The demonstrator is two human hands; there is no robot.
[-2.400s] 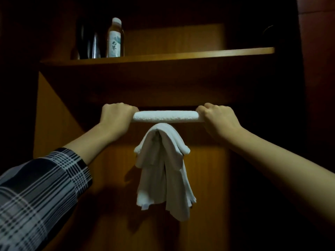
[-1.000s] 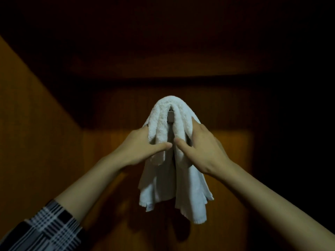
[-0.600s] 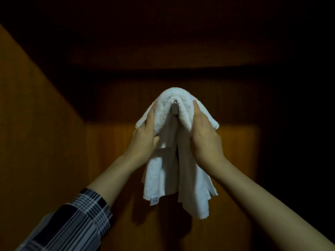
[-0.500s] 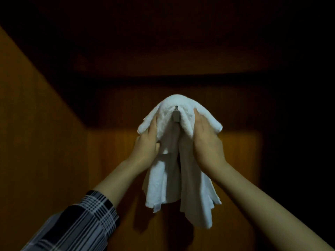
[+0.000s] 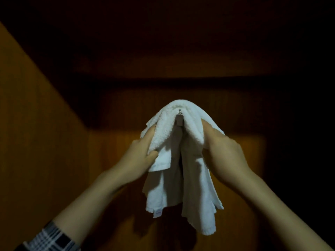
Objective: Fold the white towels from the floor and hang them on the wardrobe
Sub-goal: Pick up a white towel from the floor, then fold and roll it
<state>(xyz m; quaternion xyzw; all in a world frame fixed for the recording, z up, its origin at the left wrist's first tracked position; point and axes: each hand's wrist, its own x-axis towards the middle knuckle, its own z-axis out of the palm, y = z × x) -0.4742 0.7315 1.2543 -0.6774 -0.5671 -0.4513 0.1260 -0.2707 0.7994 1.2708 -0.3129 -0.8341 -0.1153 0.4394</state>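
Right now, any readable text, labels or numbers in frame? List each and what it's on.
None readable.
Small sewn tag at the lower left corner of the white towel: too small and blurred to read.
Metal hook under the towel's top fold: no marking visible.
Plaid sleeve: pattern only, no text.

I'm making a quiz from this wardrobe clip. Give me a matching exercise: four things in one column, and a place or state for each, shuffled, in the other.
Things:
1. white towel
2. metal rail end
3. left hand
4. plaid sleeve

Places or states:
A. bottom left corner of the view
B. draped over the rail, ends hanging down
C. grips the towel's left fold
D. peeks out under the towel's top

Pairs: 1-B, 2-D, 3-C, 4-A
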